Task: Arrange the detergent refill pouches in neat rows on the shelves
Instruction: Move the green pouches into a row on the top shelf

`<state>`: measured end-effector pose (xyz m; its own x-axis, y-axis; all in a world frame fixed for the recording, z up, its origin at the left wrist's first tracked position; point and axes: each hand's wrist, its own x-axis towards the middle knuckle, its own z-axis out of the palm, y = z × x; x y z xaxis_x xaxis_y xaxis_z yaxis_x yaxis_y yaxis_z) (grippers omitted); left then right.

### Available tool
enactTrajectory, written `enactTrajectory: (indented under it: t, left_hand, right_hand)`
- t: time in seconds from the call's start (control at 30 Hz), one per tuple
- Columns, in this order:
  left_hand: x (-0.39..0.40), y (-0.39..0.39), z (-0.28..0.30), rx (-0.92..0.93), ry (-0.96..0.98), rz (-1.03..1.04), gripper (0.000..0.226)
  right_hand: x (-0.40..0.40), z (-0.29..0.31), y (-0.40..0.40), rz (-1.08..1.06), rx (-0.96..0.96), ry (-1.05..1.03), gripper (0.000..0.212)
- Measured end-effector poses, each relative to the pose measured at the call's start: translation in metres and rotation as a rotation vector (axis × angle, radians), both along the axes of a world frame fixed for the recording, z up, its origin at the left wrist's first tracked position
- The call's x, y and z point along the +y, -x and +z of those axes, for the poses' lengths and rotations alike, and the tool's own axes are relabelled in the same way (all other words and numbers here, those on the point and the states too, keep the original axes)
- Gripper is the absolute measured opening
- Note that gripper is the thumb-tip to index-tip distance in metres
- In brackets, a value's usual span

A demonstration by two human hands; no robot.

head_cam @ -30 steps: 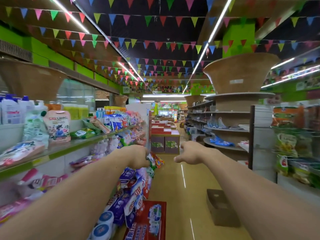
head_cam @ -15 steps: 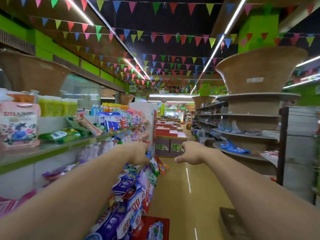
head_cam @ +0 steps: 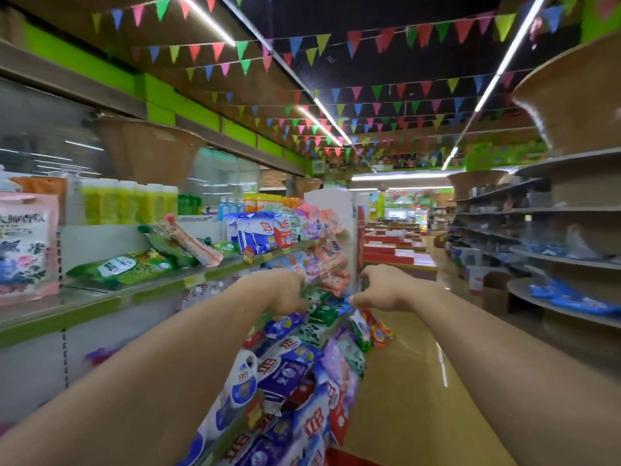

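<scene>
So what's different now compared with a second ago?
The view has swung left, toward the shelf. Both hands have reached the green pouches: the left hand and right hand seem to be gripping them, though blur hides the fingers. The pouches elsewhere lie as before.

Upper shelf (head_cam: 215, 272), green edge: green pouches (head_cam: 124, 268) lying flat, blue-white bags (head_cam: 258, 232) upright. Lower shelf: blue/purple pouches (head_cam: 285, 368) piled.

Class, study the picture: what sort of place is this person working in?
Most likely a supermarket aisle: stocked shelves of detergent pouches, rounded display stands opposite, and bunting overhead.
</scene>
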<state>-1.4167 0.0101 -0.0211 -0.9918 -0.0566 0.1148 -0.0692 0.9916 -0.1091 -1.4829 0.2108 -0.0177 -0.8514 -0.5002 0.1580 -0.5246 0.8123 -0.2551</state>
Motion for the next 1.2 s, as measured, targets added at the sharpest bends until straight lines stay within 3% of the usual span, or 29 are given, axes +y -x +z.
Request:
enactTrajectory:
  t: [0.3, 0.6, 1.03, 1.2]
  left_hand:
    - [-0.054, 0.130, 0.018, 0.016, -0.013, 0.255, 0.054]
    - [-0.138, 0.246, 0.011, 0.061, 0.048, 0.423, 0.057]
    - [-0.299, 0.350, 0.025, 0.113, -0.016, 0.644, 0.052]
    - [-0.346, 0.381, 0.022, 0.138, 0.053, 0.720, 0.050]
  right_hand:
    - [-0.054, 0.017, 0.178, 0.211, 0.015, -0.007, 0.063]
    - [-0.168, 0.004, 0.314, 0.379, -0.009, -0.002, 0.069]
    - [-0.345, 0.031, 0.456, 0.601, 0.080, 0.048, 0.063]
    - [-0.419, 0.027, 0.489, 0.736, 0.100, 0.045, 0.059]
